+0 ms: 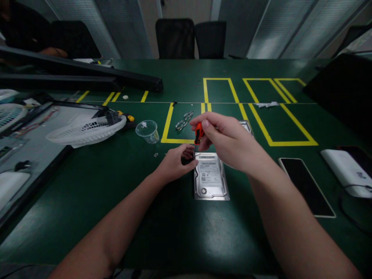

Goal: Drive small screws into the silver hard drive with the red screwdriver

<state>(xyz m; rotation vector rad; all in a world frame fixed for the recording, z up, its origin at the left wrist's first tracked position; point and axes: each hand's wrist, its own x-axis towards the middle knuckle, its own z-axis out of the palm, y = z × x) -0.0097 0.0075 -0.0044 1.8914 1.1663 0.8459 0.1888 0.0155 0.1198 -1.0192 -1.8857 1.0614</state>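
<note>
A silver hard drive [211, 178] with a white label lies flat on the green table in front of me. My right hand [225, 135] is closed around the red and black handle of a screwdriver [199, 133], whose shaft points down at the drive's far left corner. At that same corner my left hand [177, 162] curls its fingers, with the thumb pressed on the drive's left edge. The exact spot under the screwdriver tip is too small to make out. Several tiny screws [156, 155] lie left of my left hand.
A clear plastic cup [147, 131] and eyeglasses [184, 121] stand beyond my left hand. Another metal drive [246, 126] shows partly behind my right hand. Rightward lie a phone [306, 188] and a white power bank [347, 172]. A white fan grille [87, 131] and a panel [43, 135] occupy the left.
</note>
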